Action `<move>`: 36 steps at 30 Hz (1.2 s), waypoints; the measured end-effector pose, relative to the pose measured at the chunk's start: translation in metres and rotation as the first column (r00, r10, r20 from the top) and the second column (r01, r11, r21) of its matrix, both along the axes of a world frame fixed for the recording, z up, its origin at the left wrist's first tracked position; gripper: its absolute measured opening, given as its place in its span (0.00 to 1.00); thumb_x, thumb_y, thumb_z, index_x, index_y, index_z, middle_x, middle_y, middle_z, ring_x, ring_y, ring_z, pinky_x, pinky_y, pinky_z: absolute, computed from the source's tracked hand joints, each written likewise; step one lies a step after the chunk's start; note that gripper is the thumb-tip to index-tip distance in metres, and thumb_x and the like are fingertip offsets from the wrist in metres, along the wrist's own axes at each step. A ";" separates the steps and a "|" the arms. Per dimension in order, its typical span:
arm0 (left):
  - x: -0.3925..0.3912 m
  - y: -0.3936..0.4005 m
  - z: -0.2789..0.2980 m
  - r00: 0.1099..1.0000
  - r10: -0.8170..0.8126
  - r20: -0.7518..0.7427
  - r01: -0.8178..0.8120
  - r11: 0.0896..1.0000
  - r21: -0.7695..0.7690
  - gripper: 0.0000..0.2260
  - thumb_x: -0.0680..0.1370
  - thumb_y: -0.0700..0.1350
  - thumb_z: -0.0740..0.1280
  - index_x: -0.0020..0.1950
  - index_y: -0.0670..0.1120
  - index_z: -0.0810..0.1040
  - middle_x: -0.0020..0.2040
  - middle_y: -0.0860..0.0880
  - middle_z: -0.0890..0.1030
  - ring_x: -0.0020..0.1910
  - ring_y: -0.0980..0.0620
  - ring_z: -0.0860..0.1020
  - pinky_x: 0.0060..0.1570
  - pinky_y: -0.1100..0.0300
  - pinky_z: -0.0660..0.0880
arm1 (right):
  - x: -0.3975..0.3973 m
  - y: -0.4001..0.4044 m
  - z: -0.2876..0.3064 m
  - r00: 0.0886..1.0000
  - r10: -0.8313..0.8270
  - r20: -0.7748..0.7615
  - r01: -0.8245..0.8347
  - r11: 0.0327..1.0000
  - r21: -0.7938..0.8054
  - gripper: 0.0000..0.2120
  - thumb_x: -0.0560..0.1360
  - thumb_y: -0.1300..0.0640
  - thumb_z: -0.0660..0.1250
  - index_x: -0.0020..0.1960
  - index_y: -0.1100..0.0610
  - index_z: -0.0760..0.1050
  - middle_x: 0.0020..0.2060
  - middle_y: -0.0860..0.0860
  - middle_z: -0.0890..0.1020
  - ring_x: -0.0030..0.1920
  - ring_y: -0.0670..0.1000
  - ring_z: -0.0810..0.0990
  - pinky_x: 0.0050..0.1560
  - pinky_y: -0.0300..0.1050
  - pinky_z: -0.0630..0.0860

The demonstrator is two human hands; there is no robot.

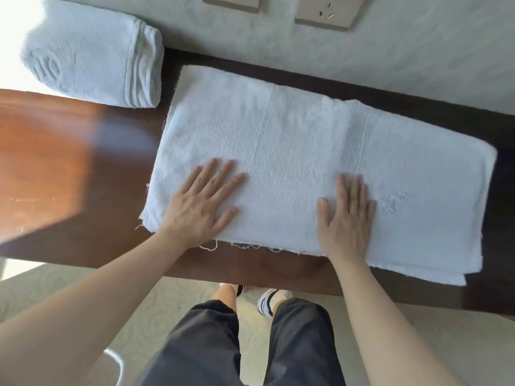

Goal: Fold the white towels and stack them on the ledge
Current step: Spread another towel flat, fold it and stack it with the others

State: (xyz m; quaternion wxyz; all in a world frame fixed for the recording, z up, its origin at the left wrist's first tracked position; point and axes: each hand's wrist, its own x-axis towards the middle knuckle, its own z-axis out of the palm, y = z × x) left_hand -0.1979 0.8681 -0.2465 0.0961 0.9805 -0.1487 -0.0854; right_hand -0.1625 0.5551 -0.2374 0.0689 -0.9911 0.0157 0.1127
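A white towel (292, 151) lies flat in a long folded rectangle across the dark wooden ledge (55, 168), its frayed near edge close to the ledge's front. My left hand (202, 204) rests flat on the towel's near left part, fingers straight and spread. My right hand (347, 215) presses flat on the near middle-right part, fingers together. A second white towel (92, 54), folded into a thick bundle, sits at the ledge's far left against the wall.
A pale wall (390, 59) runs along the back of the ledge with a switch plate (231, 2) and a power socket (326, 15). Bright sunlight falls on the ledge's left end. Below are my legs and a pale carpet (145, 316).
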 end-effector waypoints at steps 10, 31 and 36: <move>0.020 -0.146 0.019 0.999 0.022 -0.023 -0.026 0.978 -0.207 0.29 0.85 0.59 0.49 0.83 0.46 0.57 0.84 0.45 0.51 0.83 0.46 0.47 0.81 0.47 0.48 | -0.009 -0.025 0.001 0.989 0.147 -0.011 -0.147 0.989 0.031 0.30 0.84 0.40 0.46 0.83 0.49 0.49 0.82 0.54 0.49 0.82 0.57 0.45 0.80 0.62 0.44; 0.119 -0.394 0.002 0.946 -0.316 -0.071 0.315 0.949 -0.022 0.32 0.83 0.63 0.37 0.83 0.50 0.38 0.83 0.45 0.36 0.81 0.46 0.33 0.80 0.47 0.36 | 0.025 -0.230 0.023 0.720 -0.694 -0.012 0.661 0.680 0.317 0.26 0.83 0.44 0.59 0.73 0.61 0.67 0.63 0.59 0.75 0.61 0.61 0.75 0.59 0.54 0.71; 0.128 -0.437 0.017 0.981 -0.161 -0.106 0.111 0.922 -0.372 0.22 0.86 0.55 0.53 0.78 0.49 0.67 0.80 0.49 0.65 0.80 0.49 0.58 0.78 0.51 0.54 | 0.044 -0.244 0.025 0.716 -0.663 -0.218 0.695 0.652 0.302 0.19 0.82 0.39 0.56 0.55 0.55 0.68 0.38 0.49 0.76 0.41 0.58 0.76 0.40 0.50 0.71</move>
